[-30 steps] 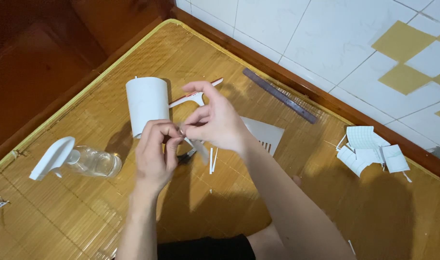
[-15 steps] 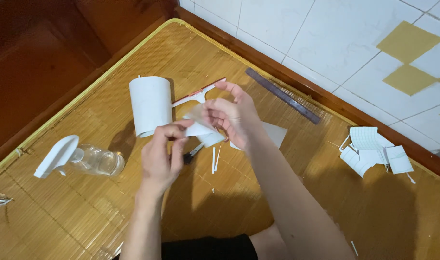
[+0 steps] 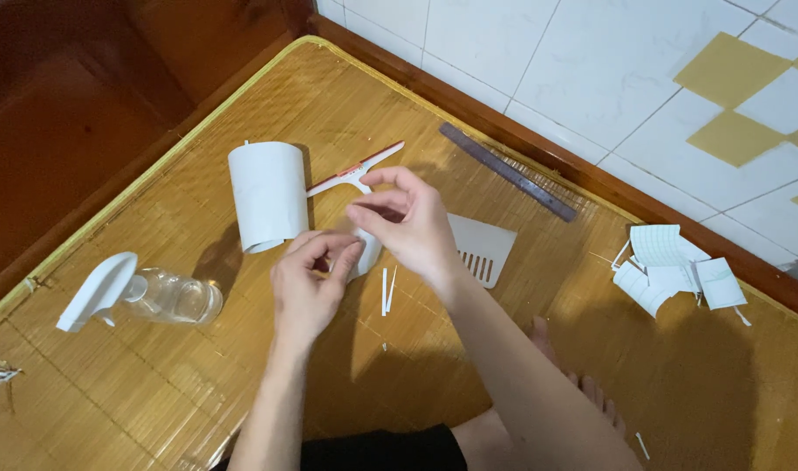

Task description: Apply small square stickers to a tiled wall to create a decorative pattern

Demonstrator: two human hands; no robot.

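1. Your left hand [image 3: 307, 283] hovers over the middle of the bamboo mat [image 3: 198, 384], fingers curled inward, thumb and fingertips closing on the lower edge of a small white paper piece [image 3: 364, 253].
2. Your right hand [image 3: 412, 227] comes in from the right and meets the same white paper piece from above; its thumb and forefinger are pressed together on the upper part, while the other fingers fan out loosely.
3. So both grips are pinching the one piece, which sits raised off the mat between the two hands, just in front of the white paper roll [image 3: 266, 196].
4. That roll stands upright on the mat, just left of your hands and apart from them.
5. A white squeegee with an orange-red edge [image 3: 357, 170] lies slanted behind your right hand, its handle end near the roll.
6. Two thin white strips [image 3: 387, 290] lie side by side on the mat under your hands.
7. A white sheet with cut slits [image 3: 482, 247] lies flat just right of your right wrist.
8. A clear spray bottle with a white trigger head [image 3: 141, 295] lies on its side, well to the left.
9. A dark ruler [image 3: 508, 171] rests near the mat's far edge.
10. A heap of white paper scraps [image 3: 674, 270] sits well apart on the right.
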